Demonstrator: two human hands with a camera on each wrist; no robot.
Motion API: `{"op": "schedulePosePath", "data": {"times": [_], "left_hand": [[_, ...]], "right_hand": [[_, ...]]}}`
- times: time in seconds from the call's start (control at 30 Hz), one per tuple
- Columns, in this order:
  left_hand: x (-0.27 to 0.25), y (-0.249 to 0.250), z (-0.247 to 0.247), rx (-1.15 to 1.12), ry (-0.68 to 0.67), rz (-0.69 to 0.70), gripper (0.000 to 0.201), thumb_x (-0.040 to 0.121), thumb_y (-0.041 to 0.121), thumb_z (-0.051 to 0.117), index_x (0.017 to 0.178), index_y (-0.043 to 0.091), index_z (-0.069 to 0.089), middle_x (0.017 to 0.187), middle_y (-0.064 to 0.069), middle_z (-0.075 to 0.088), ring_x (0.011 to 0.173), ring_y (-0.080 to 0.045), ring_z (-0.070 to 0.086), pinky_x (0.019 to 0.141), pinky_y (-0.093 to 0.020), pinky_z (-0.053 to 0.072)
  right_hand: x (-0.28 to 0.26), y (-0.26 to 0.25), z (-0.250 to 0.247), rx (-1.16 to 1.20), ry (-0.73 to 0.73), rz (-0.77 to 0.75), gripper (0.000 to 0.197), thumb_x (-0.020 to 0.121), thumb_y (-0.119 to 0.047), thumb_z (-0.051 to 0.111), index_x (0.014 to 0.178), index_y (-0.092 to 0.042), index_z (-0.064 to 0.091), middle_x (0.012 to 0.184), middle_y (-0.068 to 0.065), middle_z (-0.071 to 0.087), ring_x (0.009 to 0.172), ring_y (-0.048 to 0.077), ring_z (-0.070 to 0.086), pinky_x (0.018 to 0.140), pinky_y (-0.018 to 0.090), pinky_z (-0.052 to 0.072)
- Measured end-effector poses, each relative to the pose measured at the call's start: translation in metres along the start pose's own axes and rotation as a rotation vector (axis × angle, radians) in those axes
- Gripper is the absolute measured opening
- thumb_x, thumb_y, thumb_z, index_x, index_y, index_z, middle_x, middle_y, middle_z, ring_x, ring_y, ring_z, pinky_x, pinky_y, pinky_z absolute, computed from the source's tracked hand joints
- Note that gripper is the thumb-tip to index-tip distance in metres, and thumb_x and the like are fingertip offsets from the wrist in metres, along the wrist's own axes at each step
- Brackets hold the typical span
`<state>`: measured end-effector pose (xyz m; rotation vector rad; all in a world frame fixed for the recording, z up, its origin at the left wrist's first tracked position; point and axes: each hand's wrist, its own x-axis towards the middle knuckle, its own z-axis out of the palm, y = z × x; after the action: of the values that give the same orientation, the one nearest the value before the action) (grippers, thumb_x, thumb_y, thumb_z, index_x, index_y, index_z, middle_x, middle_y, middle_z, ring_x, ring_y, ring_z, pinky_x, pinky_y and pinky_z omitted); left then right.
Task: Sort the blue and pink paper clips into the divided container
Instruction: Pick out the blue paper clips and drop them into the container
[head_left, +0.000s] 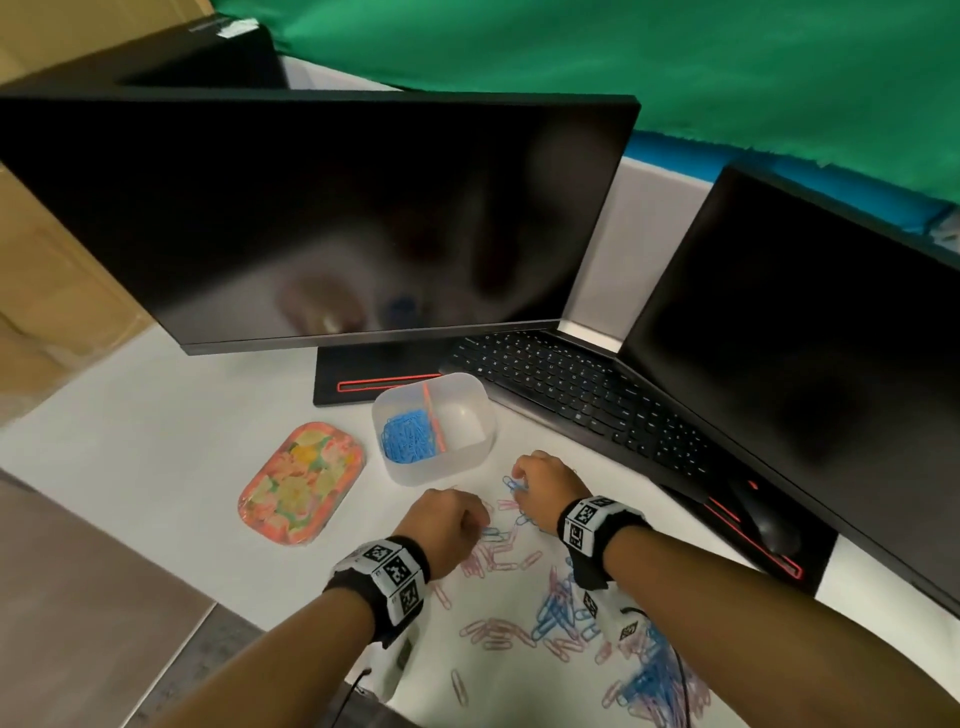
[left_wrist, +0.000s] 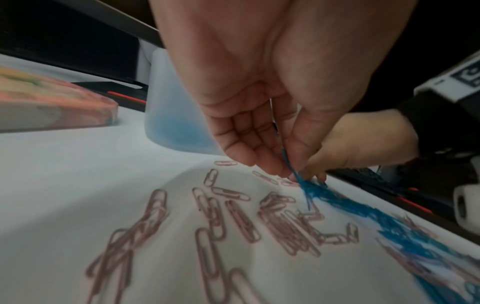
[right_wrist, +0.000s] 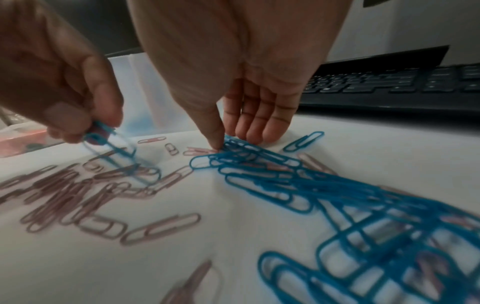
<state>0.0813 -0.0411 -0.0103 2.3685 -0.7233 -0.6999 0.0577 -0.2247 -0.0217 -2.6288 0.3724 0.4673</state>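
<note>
The clear divided container (head_left: 467, 385) stands beyond my hands; its left half holds blue clips (head_left: 410, 437), and its right half looks empty. Pink clips (left_wrist: 241, 222) and blue clips (right_wrist: 324, 191) lie scattered on the white table. My left hand (left_wrist: 288, 166) pinches a few blue clips (right_wrist: 100, 133) between thumb and fingers, just above the pink ones. My right hand (right_wrist: 228, 140), a little to the right, has thumb and fingertips closed on the end of a bunch of blue clips (head_left: 515, 486) lying on the table.
A floral tray (head_left: 301, 483) lies left of the container. A black keyboard (head_left: 571, 395) and mouse (head_left: 763, 519) sit to the right. A large monitor (head_left: 311, 218) and a second dark screen (head_left: 805, 338) stand behind. More mixed clips (head_left: 649, 680) lie near the table's front edge.
</note>
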Motion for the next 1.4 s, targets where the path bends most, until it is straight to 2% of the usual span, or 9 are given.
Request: {"op": "schedulePosePath", "data": {"times": [0.37,0.47,0.57,0.73,0.9,1.07,1.17,1.27,1.4], "left_hand": [[0.002,0.003,-0.003,-0.413,0.111,-0.165,0.024,0.085,0.006,0.059,0.08,0.028,0.068,0.084,-0.001,0.071,0.074,-0.011,0.063,0.064,-0.009,0.046],[0.002,0.001,-0.006,-0.583,0.105,-0.197,0.021,0.085,0.006,0.063,0.081,0.025,0.071,0.08,-0.009,0.069,0.067,-0.014,0.059,0.072,-0.027,0.053],[0.001,0.002,-0.011,-0.752,0.108,-0.256,0.015,0.081,0.009,0.067,0.078,0.023,0.073,0.09,-0.021,0.069,0.084,-0.03,0.064,0.09,-0.045,0.052],[-0.002,0.009,-0.019,-0.911,0.12,-0.244,0.008,0.078,0.004,0.068,0.084,0.01,0.068,0.086,-0.013,0.063,0.093,-0.032,0.069,0.087,-0.037,0.055],[-0.007,0.013,-0.042,-0.886,0.192,-0.178,0.012,0.082,-0.006,0.065,0.087,0.005,0.065,0.093,-0.015,0.061,0.087,-0.031,0.067,0.087,-0.04,0.056],[-0.007,0.006,-0.072,-0.716,0.38,-0.135,0.017,0.082,-0.005,0.063,0.081,0.011,0.069,0.094,-0.006,0.068,0.087,-0.024,0.065,0.083,-0.036,0.056],[-0.002,-0.005,-0.089,-0.564,0.471,-0.18,0.022,0.085,0.001,0.062,0.075,0.021,0.066,0.086,0.004,0.066,0.082,-0.015,0.063,0.076,-0.034,0.056],[0.007,-0.015,-0.097,-0.466,0.489,-0.215,0.025,0.086,0.005,0.061,0.073,0.027,0.064,0.089,0.001,0.066,0.089,-0.021,0.063,0.074,-0.036,0.057],[0.011,-0.021,-0.095,-0.426,0.461,-0.239,0.015,0.09,0.01,0.059,0.089,0.022,0.067,0.1,-0.002,0.065,0.095,-0.021,0.06,0.069,-0.028,0.054]], "right_hand": [[-0.006,0.012,0.0,0.084,-0.039,0.054,0.012,0.087,-0.011,0.057,0.095,-0.008,0.066,0.102,0.011,0.067,0.091,0.027,0.064,0.078,0.031,0.054],[-0.01,0.019,-0.002,0.278,-0.006,0.105,0.01,0.085,-0.009,0.06,0.091,-0.006,0.068,0.087,0.006,0.065,0.084,0.021,0.061,0.078,0.025,0.052],[-0.014,0.02,-0.008,0.498,-0.01,0.154,0.01,0.083,-0.004,0.062,0.089,-0.007,0.069,0.084,0.006,0.068,0.079,0.018,0.063,0.077,0.023,0.05],[-0.027,0.014,-0.024,0.916,-0.112,0.191,0.011,0.088,0.001,0.06,0.095,-0.007,0.064,0.078,0.012,0.066,0.065,0.024,0.061,0.059,0.026,0.052],[-0.037,-0.005,-0.041,1.224,-0.19,0.192,0.015,0.091,0.0,0.057,0.105,-0.001,0.061,0.09,0.012,0.064,0.077,0.026,0.071,0.068,0.029,0.059],[-0.035,-0.036,-0.057,1.234,-0.222,0.148,0.012,0.089,0.001,0.059,0.1,-0.002,0.062,0.087,0.011,0.062,0.074,0.025,0.069,0.068,0.034,0.058],[-0.025,-0.064,-0.065,1.177,-0.2,0.132,0.01,0.089,0.001,0.059,0.096,-0.006,0.062,0.086,0.012,0.062,0.071,0.026,0.068,0.064,0.032,0.058],[-0.01,-0.092,-0.068,1.085,-0.175,0.134,0.013,0.089,0.002,0.056,0.099,-0.006,0.059,0.082,0.014,0.06,0.063,0.024,0.066,0.054,0.03,0.057],[0.006,-0.124,-0.073,1.185,-0.3,0.194,0.019,0.094,0.002,0.045,0.08,-0.008,0.052,0.054,0.009,0.059,0.038,0.017,0.059,0.039,0.025,0.05]]}}
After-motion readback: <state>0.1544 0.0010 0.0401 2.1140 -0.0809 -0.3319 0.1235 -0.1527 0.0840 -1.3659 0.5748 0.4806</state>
